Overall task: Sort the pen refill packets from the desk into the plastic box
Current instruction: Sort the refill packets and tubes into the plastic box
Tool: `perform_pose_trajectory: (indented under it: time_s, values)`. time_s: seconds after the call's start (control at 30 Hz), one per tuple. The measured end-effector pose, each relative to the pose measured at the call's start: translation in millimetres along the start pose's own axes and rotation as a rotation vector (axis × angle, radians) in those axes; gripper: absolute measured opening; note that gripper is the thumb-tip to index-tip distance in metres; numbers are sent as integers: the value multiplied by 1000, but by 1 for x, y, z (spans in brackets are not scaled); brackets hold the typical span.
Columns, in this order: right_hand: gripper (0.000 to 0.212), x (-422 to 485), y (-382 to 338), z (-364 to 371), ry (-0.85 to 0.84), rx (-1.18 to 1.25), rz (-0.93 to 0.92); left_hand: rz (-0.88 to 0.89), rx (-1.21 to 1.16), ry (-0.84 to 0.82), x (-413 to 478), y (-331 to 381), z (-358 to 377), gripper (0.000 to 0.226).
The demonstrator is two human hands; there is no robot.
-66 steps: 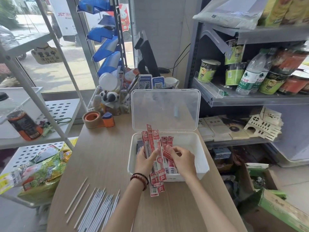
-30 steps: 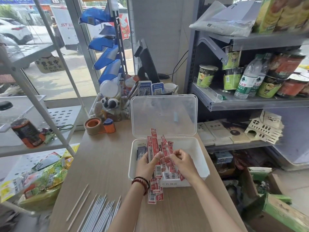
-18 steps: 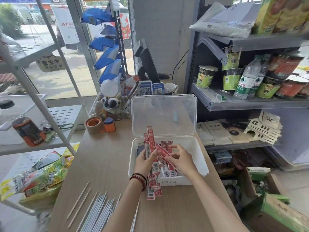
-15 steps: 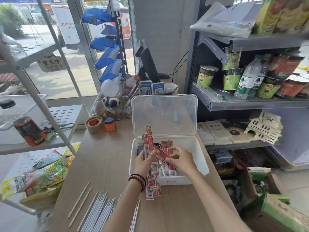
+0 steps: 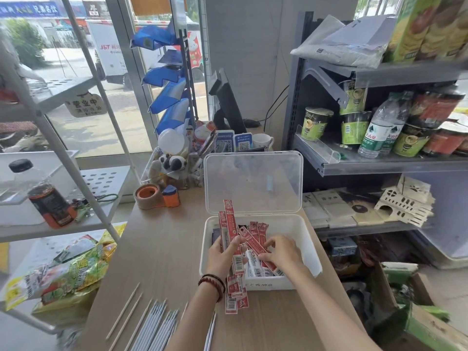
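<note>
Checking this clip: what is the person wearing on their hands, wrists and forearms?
Both forearms are bare, with no sleeves in view. The left hand has bracelets at the wrist: a string of dark red round beads beside a thin black band. The right hand shows no gloves, watch or bracelet. I see no rings on the visible fingers.

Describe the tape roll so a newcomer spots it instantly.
Start at the wooden desk and go to its far left corner, left of the open plastic box. The tape roll lies there: brown tape on an orange core, touching a small orange-and-blue dispenser.
</note>
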State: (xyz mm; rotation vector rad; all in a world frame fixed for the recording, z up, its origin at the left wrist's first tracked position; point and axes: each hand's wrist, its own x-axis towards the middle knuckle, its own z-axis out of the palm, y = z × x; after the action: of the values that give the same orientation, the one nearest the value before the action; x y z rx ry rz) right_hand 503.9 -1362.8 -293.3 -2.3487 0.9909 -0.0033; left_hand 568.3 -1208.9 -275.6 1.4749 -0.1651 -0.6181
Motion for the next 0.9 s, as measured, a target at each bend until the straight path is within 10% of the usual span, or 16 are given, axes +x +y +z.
perform_pose_trajectory:
  time_s: [0.3, 0.67, 0.9]
  values:
    - [39, -6, 11, -8, -89, -127, 66, -11, -38, -11, -2, 2, 1, 26]
    - [47, -12, 11, -19, 26, 590, -16, -25, -25, -9, -2, 2, 2, 31]
    - [43, -10, 0, -1, 55, 559, 19, -31, -48, -20, -1, 1, 2, 32]
